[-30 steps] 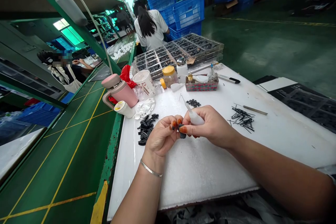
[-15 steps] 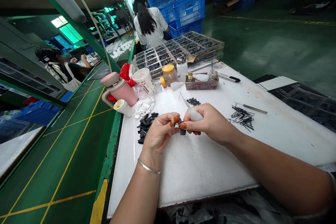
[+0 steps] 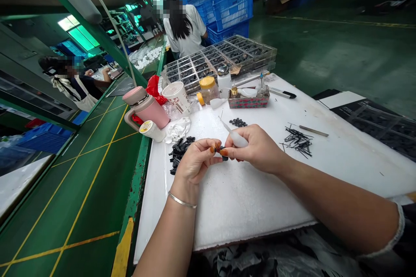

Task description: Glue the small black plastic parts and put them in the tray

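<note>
Across the white work board (image 3: 234, 207), in the head view, the left hand (image 3: 196, 160) pinches a small black part (image 3: 225, 158) at its fingertips, just beside the right hand (image 3: 255, 149), which pinches a white squeeze bottle (image 3: 238, 140) with its nozzle angled away from the part, near a heap of black parts (image 3: 180, 153).

Pink tumbler (image 3: 147, 109), blue plastic crates (image 3: 232, 8)

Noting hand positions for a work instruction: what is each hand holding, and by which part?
The right hand grips a white squeeze bottle by its body. The left hand seems to pinch a small black part at the fingertips; exactly where is hidden.
</note>
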`<act>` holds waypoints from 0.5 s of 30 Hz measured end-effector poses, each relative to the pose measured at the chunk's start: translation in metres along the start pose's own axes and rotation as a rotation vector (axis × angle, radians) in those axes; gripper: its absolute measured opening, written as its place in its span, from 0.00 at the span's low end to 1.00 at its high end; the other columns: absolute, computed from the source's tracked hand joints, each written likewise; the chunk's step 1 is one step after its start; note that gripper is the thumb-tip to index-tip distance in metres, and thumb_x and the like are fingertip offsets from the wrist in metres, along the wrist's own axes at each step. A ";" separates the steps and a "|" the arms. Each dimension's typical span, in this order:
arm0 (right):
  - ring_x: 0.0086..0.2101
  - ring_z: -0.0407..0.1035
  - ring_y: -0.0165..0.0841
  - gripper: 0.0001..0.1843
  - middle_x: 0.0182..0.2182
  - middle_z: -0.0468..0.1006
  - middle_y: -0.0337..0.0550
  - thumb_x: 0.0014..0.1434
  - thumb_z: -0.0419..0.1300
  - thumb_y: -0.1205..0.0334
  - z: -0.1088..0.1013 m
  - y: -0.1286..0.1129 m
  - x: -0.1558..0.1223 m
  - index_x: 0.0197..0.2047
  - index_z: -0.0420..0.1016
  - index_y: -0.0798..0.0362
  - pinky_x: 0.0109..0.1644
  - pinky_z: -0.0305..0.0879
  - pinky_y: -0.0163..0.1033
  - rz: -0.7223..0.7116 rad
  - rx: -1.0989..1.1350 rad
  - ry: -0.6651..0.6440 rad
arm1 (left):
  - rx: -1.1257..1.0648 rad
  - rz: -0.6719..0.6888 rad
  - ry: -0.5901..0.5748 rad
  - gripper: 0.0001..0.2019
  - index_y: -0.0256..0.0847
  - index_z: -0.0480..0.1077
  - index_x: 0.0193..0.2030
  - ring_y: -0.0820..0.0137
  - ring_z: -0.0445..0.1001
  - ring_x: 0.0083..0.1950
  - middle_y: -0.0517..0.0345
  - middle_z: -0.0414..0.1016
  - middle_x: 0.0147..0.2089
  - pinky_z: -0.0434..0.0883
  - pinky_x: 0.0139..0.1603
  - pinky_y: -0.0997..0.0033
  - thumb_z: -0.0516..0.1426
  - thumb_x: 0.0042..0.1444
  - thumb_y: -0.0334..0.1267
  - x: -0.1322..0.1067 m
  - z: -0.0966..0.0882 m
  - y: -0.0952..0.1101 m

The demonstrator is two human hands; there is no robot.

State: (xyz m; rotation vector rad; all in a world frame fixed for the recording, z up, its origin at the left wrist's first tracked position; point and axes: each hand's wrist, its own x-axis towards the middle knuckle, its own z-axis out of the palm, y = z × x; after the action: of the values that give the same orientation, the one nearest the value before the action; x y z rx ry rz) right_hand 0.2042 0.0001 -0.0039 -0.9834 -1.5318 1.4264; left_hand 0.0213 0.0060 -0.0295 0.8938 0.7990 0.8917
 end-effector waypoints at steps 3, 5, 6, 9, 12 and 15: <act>0.18 0.60 0.24 0.13 0.16 0.69 0.36 0.45 0.68 0.58 0.001 0.002 0.002 0.23 0.70 0.58 0.21 0.55 0.31 0.061 0.089 -0.035 | 0.013 0.002 0.022 0.10 0.35 0.72 0.28 0.71 0.72 0.38 0.55 0.71 0.38 0.74 0.37 0.71 0.67 0.43 0.37 -0.001 -0.001 0.001; 0.18 0.60 0.24 0.15 0.15 0.68 0.35 0.44 0.68 0.57 0.001 0.005 0.003 0.22 0.69 0.58 0.21 0.55 0.31 0.113 0.177 -0.061 | 0.023 0.015 0.024 0.09 0.35 0.72 0.28 0.71 0.72 0.37 0.57 0.70 0.37 0.75 0.38 0.69 0.67 0.43 0.36 -0.001 0.000 0.002; 0.18 0.60 0.24 0.15 0.15 0.67 0.35 0.44 0.69 0.57 0.001 0.007 0.004 0.22 0.69 0.58 0.21 0.55 0.31 0.127 0.204 -0.064 | 0.026 0.025 0.025 0.09 0.35 0.72 0.27 0.71 0.72 0.37 0.58 0.70 0.37 0.75 0.38 0.69 0.67 0.43 0.36 -0.001 0.000 0.002; 0.19 0.60 0.24 0.16 0.16 0.68 0.35 0.44 0.69 0.55 0.001 0.011 0.007 0.24 0.70 0.58 0.21 0.55 0.31 0.131 0.228 -0.043 | 0.021 0.085 0.071 0.09 0.36 0.72 0.28 0.73 0.72 0.36 0.59 0.70 0.37 0.75 0.36 0.71 0.68 0.42 0.35 -0.001 0.002 0.003; 0.19 0.60 0.24 0.18 0.18 0.69 0.36 0.44 0.69 0.53 0.000 0.013 0.009 0.25 0.70 0.58 0.22 0.56 0.31 0.107 0.218 0.002 | 0.025 0.172 0.158 0.10 0.39 0.74 0.35 0.74 0.73 0.36 0.59 0.71 0.37 0.74 0.34 0.75 0.66 0.46 0.39 0.000 0.006 0.002; 0.20 0.61 0.24 0.19 0.19 0.71 0.38 0.45 0.68 0.51 -0.001 0.014 0.010 0.26 0.71 0.59 0.23 0.56 0.31 0.053 0.197 0.063 | 0.113 0.236 0.209 0.14 0.40 0.75 0.42 0.73 0.74 0.36 0.56 0.73 0.38 0.75 0.34 0.75 0.63 0.50 0.44 0.001 0.011 0.001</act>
State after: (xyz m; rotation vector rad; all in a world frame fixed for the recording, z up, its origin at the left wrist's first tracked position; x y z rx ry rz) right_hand 0.2019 0.0103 -0.0168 -0.9462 -1.3008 1.5362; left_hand 0.0307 0.0036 -0.0246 1.0190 0.9438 1.1705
